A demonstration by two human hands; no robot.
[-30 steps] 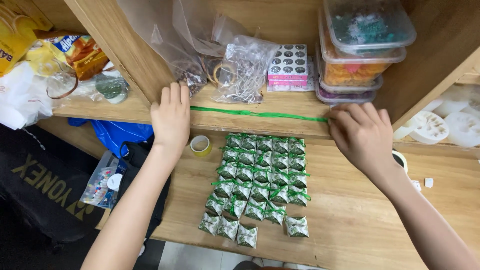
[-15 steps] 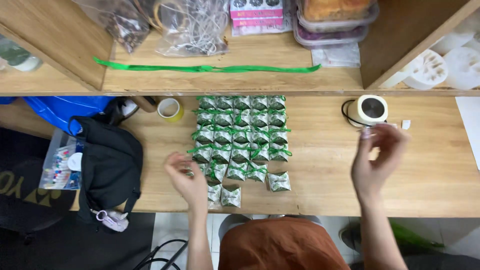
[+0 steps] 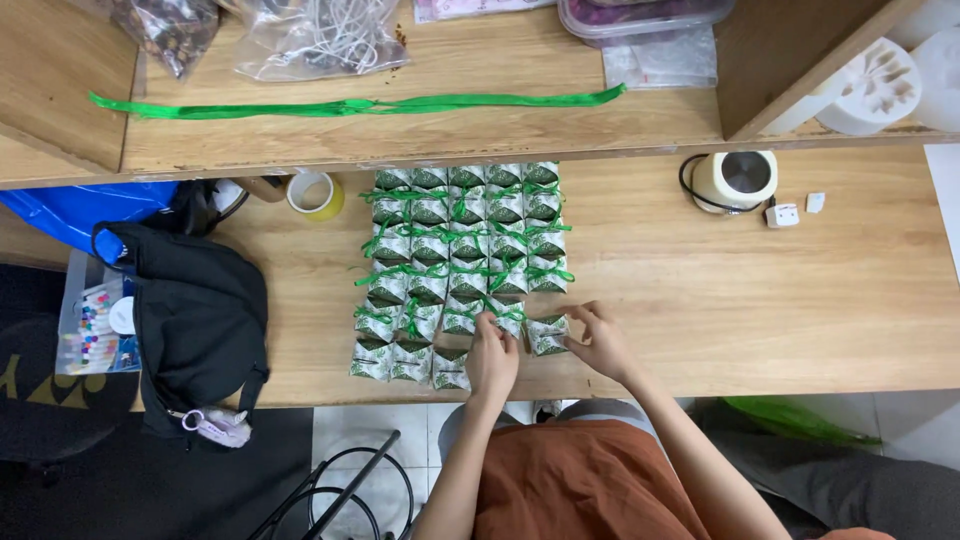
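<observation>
Now both hands are down at the near edge of the wooden desk [image 3: 800,300]: the left hand [image 3: 492,355] curls its fingertips onto a small green-and-white packet in the front rows, while the right hand [image 3: 600,340] pinches the lone end packet [image 3: 548,335] at its side. These look light, papery and easily crushed, so the stiffer folded edges seem the place to grip, not the thin green ribbon ties. Behind sits the packet grid [image 3: 460,250], a tape roll [image 3: 315,193] and a long green ribbon [image 3: 360,104] on the shelf.

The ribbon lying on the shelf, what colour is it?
Bright green; the ribbon shows clearly in the head view, stretched along the wooden shelf.
</observation>
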